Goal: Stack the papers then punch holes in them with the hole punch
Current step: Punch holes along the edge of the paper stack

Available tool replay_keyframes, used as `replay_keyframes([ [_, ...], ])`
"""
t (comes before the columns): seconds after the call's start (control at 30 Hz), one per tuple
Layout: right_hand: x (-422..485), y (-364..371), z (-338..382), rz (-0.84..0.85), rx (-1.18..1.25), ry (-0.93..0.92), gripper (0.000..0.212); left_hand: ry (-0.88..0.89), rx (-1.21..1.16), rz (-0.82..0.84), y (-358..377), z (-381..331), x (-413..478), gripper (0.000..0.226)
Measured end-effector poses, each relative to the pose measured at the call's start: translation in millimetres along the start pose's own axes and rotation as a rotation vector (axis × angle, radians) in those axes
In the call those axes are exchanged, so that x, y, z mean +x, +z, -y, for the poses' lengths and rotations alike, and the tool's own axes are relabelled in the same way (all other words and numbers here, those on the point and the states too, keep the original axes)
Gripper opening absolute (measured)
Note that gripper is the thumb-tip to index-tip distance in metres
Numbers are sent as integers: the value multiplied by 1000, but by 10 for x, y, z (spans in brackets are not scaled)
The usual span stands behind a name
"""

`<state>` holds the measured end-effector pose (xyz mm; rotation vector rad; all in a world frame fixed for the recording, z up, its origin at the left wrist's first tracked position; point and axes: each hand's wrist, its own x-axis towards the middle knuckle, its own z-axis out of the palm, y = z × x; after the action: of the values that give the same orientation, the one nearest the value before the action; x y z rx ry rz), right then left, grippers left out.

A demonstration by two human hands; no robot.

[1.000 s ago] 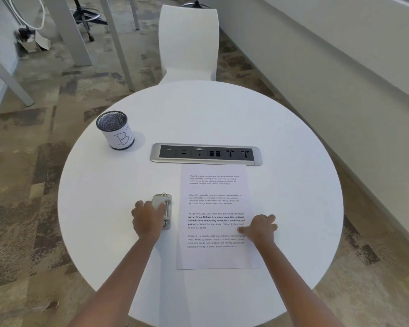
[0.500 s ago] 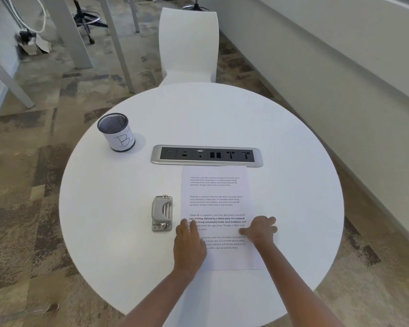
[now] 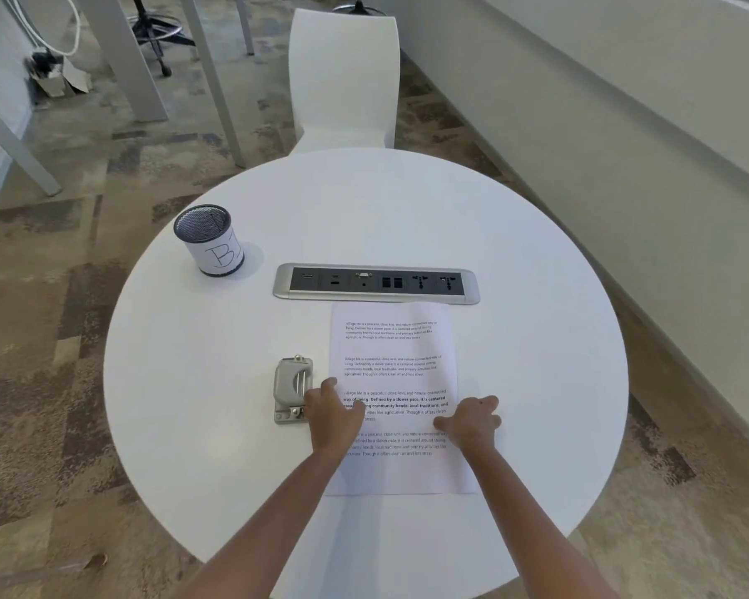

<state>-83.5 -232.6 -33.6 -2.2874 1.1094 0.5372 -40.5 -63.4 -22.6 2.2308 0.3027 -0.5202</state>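
Inspection of the desk (image 3: 217, 417), round and white.

Count:
- one stack of papers (image 3: 401, 352); only the top printed sheet shows, so I cannot tell how many lie under it
- one hole punch (image 3: 292, 387)
- one mesh cup (image 3: 210, 240) marked "B"
- one socket panel (image 3: 377, 284) set into the desk
- one white chair (image 3: 344, 75) at the far side

Position and heading: the papers lie flat in front of me, right of centre. Their long axis runs away from me, the far short edge sits at the socket panel, and the text reads upright to me. The hole punch lies just beside their left edge, its long axis parallel to that edge.

My left hand (image 3: 336, 419) rests over the left edge of the papers next to the hole punch. Its fingers are bent, and I cannot tell whether they pinch the edge. My right hand (image 3: 472, 421) is arched over the right edge, fingertips pressing down on the sheet and gripping nothing.
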Motion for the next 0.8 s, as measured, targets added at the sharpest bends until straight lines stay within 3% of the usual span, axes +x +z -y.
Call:
replay_keyframes([
  [0.27,-16,-26,12,21,79,13,45,-84,-120,46,-66,-10,108,42],
  [0.47,-2,-63,-34,70,306,-34,51,-124,-166,127,-91,-108,46,76],
  [0.63,65,-129,-152,113,510,-11,63,-159,-223,112,-102,-88,90,67],
  [0.7,88,-157,-186,129,561,-20,57,-160,-209,84,-88,-51,130,56],
  [0.8,103,-223,-242,224,643,-33,29,-160,-192,69,-65,-21,165,51],
])
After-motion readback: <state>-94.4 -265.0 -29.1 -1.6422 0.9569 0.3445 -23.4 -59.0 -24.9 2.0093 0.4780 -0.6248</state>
